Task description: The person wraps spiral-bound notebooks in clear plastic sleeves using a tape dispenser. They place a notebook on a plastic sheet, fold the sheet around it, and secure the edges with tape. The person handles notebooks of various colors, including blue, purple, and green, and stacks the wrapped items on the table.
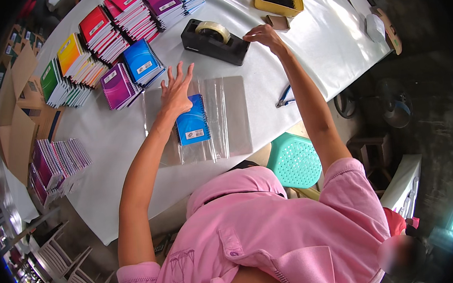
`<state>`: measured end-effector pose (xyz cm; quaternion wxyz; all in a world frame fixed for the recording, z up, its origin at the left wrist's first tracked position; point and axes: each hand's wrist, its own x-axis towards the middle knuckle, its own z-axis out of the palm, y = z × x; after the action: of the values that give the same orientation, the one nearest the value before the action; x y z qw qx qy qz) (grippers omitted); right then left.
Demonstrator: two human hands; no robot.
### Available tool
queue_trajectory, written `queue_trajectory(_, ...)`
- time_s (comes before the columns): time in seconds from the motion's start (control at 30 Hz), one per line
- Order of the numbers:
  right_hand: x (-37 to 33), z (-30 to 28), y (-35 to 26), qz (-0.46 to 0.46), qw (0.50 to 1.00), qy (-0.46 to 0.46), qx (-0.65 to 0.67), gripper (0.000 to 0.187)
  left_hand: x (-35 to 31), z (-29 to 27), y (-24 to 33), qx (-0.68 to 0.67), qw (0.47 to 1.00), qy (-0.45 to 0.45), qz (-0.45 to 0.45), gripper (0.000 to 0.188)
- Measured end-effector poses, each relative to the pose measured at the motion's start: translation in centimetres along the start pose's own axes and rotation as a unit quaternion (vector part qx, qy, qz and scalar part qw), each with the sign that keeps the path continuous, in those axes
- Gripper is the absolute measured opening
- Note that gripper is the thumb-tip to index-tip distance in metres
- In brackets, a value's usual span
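A blue spiral notebook point(192, 124) lies on a clear plastic sheet point(235, 119) on the table in front of me. My left hand point(176, 95) is open over its upper left corner, fingers spread, the thumb side resting on the cover. Beyond it stands a black tape dispenser point(208, 50) with a roll of clear tape point(212, 32). My right hand point(266, 36) reaches to the dispenser's right end, fingers closed together there; whatever is between the fingertips is too small to make out.
Stacks of green, yellow, red, purple and blue notebooks point(104, 39) fill the far left. More purple notebooks point(58, 162) stand near an open cardboard box point(28, 96). A yellow tub point(280, 10) of dark bits, blue-handled pliers point(285, 97) and a green stool point(294, 160) are to the right.
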<state>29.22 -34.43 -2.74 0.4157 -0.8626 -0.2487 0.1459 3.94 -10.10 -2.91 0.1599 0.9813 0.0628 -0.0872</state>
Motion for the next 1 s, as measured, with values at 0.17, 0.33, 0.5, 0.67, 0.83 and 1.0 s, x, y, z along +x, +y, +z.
queue_trajectory(0.17, 1.6, -0.5, -1.7, 0.136, 0.972, -0.188, 0.041, 0.042, -0.3, 0.1, -0.9, -0.016, 1.0, -0.001, -0.025, 0.13)
queue_trajectory(0.33, 1.3, -0.8, 2.4, 0.085, 0.926, -0.222, 0.294, 0.031, 0.4, -0.2, -0.4, -0.021, 1.0, -0.012, -0.012, 0.133)
queue_trajectory(0.5, -3.3, 1.9, 4.8, 0.015, 0.857, -0.143, 0.495, 0.018, -0.2, -0.1, -1.4, -0.034, 0.998, -0.023, -0.038, 0.133)
queue_trajectory(0.67, -3.6, 1.4, 5.9, -0.039, 0.993, -0.037, 0.108, 0.02, 0.3, 0.0, -2.3, -0.075, 0.996, -0.041, -0.025, 0.136)
queue_trajectory(0.83, -5.3, 0.1, 2.2, 0.114, 0.922, 0.091, -0.359, 0.024, 0.9, 1.5, -5.5, -0.163, 0.986, -0.042, -0.011, 0.137)
queue_trajectory(1.0, -9.3, 8.2, -12.7, 0.008, 0.963, -0.264, -0.049, 0.04, 0.9, 1.9, -5.8, -0.193, 0.979, -0.07, 0.016, 0.138)
